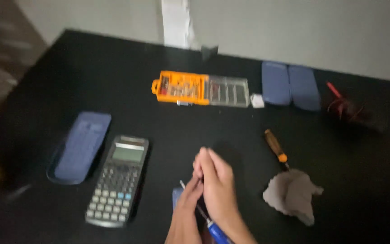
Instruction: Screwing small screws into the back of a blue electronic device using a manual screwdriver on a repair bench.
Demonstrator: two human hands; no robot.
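My right hand (217,180) is closed around a small blue-handled screwdriver (215,231) whose thin metal shaft points up and left. Pressed against it, my left hand (187,205) pinches the shaft near its tip. Both hands hover over the black table (68,81) near its front edge, above a small blue object (177,196) that is mostly hidden. A grey scientific calculator (118,180) lies just left of the hands. Its blue slide cover (80,147) rests further left.
An orange and clear bit case (200,89) lies open at the back. A blue case (290,86) sits right of it. An orange-handled tool (276,147) and a grey cloth (293,194) lie right of the hands. Red wires (344,104) sit far right.
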